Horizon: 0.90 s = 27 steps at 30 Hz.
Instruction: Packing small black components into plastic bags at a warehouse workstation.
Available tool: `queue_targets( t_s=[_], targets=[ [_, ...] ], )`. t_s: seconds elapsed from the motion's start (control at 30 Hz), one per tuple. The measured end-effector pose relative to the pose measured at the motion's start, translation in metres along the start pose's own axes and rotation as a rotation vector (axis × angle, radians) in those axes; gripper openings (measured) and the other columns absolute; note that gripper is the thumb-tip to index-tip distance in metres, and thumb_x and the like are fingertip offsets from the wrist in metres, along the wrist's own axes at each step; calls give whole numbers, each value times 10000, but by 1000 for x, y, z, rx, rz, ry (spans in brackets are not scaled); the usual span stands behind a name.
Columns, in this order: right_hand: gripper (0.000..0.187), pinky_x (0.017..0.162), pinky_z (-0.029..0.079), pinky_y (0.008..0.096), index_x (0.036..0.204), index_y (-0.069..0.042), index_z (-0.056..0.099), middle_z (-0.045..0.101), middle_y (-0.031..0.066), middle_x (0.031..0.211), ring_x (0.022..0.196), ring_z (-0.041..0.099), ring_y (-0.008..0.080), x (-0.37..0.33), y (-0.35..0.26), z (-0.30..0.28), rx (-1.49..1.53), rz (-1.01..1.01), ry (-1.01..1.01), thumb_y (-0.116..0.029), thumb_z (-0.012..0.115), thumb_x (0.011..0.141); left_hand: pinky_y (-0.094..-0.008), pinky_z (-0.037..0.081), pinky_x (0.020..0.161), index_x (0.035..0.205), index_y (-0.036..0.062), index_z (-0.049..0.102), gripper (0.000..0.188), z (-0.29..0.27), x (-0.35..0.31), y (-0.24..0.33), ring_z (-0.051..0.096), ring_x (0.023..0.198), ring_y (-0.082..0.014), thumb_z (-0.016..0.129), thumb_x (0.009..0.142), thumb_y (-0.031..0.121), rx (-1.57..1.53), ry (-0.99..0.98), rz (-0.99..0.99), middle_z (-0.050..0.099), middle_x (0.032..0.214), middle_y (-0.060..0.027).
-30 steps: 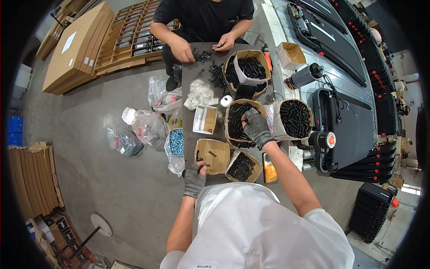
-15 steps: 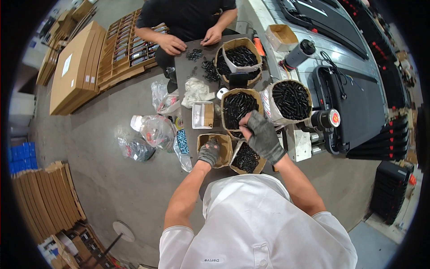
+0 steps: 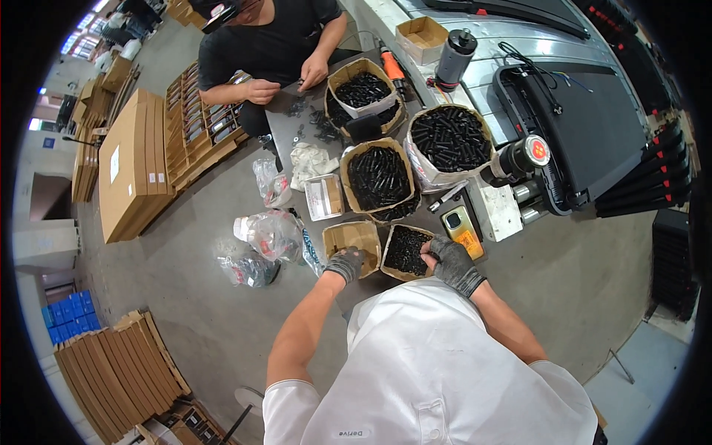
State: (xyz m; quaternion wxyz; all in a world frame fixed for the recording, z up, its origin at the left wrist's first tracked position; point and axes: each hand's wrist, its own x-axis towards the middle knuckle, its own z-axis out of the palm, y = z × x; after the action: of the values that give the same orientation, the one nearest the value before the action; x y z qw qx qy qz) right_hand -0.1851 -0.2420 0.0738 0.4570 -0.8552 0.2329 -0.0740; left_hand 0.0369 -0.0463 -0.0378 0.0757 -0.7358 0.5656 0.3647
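My left hand (image 3: 346,265), in a grey fingerless glove, reaches over the near rim of a cardboard box (image 3: 332,236) whose brown inside mostly shows. Its fingers are curled, and I cannot make out what lies in them. My right hand (image 3: 454,267), gloved the same way, is at the right rim of a neighbouring box full of small black parts (image 3: 406,251). Thumb and fingers come together over those parts; anything pinched there is too small to name. Just beyond stands a box of black cylindrical pieces (image 3: 378,178).
A larger bag-lined box of black cylinders (image 3: 451,141) stands right, beside a phone (image 3: 461,230). A small white box (image 3: 323,197) and white cloth (image 3: 310,165) lie left. Across the table, a co-worker's hands (image 3: 262,91) handle small parts. Plastic bags (image 3: 271,236) sit left of the table.
My right hand has come down and nearer, from over the box of black cylinders to the box of small parts. My left hand stays at its box. The view has shifted.
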Motion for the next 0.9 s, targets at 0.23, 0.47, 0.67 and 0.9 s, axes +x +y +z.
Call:
queue_targets(
  t_s=[0.23, 0.47, 0.67, 0.9],
  targets=[
    [120, 727, 499, 386, 888, -33, 627, 626, 146, 884, 844, 617, 335, -4, 5, -1, 55, 70, 25, -106, 660, 799, -412, 521, 801, 1042, 94, 636, 248, 26, 8, 0, 655, 940, -311, 538, 827, 169, 190, 123, -18, 643, 1053, -198],
    [172, 755, 496, 382, 933, -21, 632, 645, 149, 910, 848, 626, 318, 0, -1, 13, 43, 10, -44, -155, 640, 826, -355, 541, 667, 973, 15, 625, 203, -1, -4, 5, 674, 769, -269, 585, 805, 122, -66, 402, -157, 676, 844, -144],
    [295, 701, 513, 302, 1077, -9, 593, 644, 71, 884, 827, 612, 141, 17, -29, 32, 710, 280, -312, -236, 621, 892, -277, 494, 705, 947, -7, 618, 160, -57, -60, 82, 609, 776, -130, 669, 855, 114, -1661, 636, -119, 647, 860, -43],
    [247, 722, 498, 311, 984, -4, 615, 641, 60, 872, 809, 611, 153, 24, -36, 36, 561, 182, -247, -194, 678, 840, -260, 475, 735, 992, 4, 626, 183, -52, -68, 113, 582, 801, -117, 683, 853, 110, -1544, 900, -73, 634, 867, -30]
  ],
)
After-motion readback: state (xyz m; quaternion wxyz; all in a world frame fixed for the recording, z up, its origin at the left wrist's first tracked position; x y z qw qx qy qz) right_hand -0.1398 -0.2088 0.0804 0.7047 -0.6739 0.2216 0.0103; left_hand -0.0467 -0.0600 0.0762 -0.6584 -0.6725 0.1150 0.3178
